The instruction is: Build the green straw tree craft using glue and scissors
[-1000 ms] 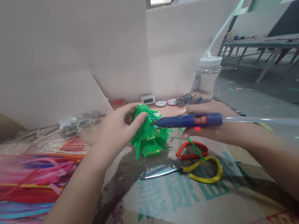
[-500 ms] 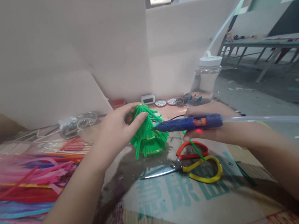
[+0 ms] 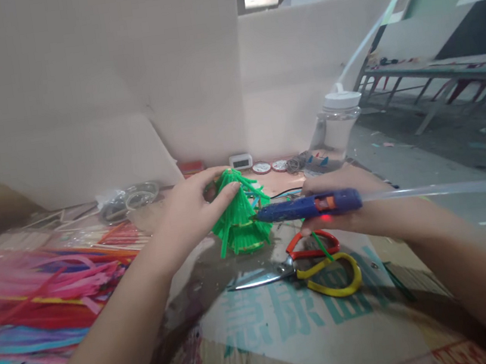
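My left hand [image 3: 197, 212] is closed around the upper part of a small green tree [image 3: 243, 230] built from fuzzy pipe-cleaner strips in tiers. The tree stands upright on the printed cardboard [image 3: 285, 326]. My right hand [image 3: 339, 192] grips a blue glue gun [image 3: 301, 207], its small red light lit and a clear glue stick [image 3: 425, 192] sticking out behind. The gun's nozzle points left, at the right side of the tree; I cannot tell if it touches. Below the gun lie scissors [image 3: 293, 266] with one red and one yellow handle, a green strip [image 3: 322, 247] crossing them.
Pink, red and blue pipe cleaners [image 3: 46, 294] are heaped at the left. Behind the tree are a small white digital display [image 3: 241, 162] and round dials [image 3: 261, 168]. A white-lidded clear bottle [image 3: 338, 123] stands at the back right, in front of pale boards [image 3: 192, 80].
The glue gun's nozzle has dropped slightly along the tree's right side, with my right hand tilting a little. My left hand and the tree have stayed in place.
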### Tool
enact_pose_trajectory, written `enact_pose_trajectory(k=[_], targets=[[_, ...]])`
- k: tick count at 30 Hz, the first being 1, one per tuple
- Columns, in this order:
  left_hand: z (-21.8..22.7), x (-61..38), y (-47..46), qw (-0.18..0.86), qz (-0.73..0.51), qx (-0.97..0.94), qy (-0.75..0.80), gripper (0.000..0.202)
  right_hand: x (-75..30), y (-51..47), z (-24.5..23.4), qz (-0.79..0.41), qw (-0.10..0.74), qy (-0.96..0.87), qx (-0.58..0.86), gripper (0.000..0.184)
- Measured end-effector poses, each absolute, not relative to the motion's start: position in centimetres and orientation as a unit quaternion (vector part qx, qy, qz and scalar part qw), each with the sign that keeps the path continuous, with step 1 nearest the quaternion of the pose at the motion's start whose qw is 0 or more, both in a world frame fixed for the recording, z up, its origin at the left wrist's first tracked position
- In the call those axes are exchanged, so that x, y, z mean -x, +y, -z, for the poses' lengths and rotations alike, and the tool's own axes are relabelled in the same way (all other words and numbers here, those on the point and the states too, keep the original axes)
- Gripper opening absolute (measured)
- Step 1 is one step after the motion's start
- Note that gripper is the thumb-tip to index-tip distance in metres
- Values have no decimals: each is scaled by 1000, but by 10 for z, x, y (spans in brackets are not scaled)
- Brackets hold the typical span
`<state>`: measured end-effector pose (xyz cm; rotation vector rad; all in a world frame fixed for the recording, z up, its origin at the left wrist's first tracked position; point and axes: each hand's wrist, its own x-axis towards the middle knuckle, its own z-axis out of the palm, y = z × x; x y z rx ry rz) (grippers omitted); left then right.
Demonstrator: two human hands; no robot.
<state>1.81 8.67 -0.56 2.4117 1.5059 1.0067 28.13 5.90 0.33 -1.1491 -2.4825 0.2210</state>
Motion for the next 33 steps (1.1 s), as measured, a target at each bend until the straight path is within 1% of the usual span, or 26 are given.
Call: enact_pose_trajectory(k=[7,14,19,25,33], targets=[[6,-18,87,64,-339,-797,497,43,-280,61,1,-13,219,-871,440,38],[6,-18,86,62,-337,-797,498,44,-281,62,7,-5,253,-859,445,37],[6,-18,86,62,-338,-795,500,46,-278,61,4,-13,245,-857,454,36],[5,-18,86,70,-338,-800,491,43,-279,61,6,-11,257,-854,452,36],[5,-19,86,65,-338,-796,497,44,-281,59,4,-8,241,-862,446,35]])
